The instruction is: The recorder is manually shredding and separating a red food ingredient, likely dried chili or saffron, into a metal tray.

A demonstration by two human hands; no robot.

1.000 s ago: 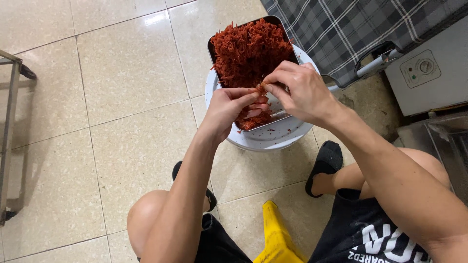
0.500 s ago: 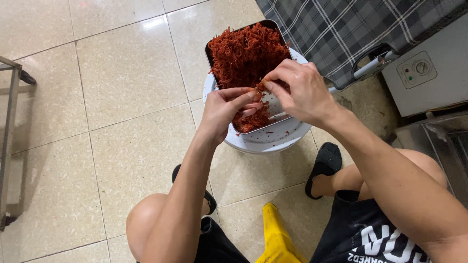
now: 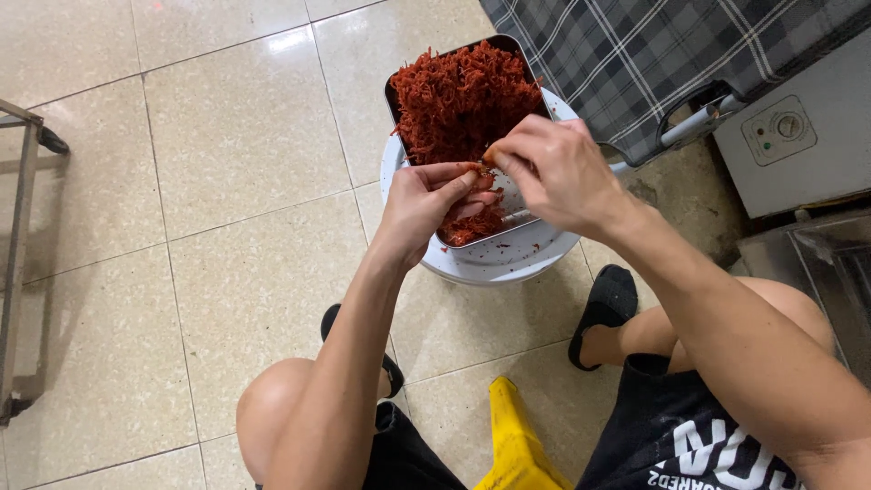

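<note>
The hands have been held almost where they were a second ago; only the view has shifted slightly, so the picking at the shreds [image 3: 458, 95] goes on unchanged. A small pinch of red shreds is clamped between the fingertips of the left hand [image 3: 426, 204] and right hand [image 3: 553, 172], above the tray [image 3: 393, 95] on the white bucket [image 3: 490, 268]. The tray's near edge is hidden by the hands; the thin metal piece under the right hand cannot be made out.
</note>
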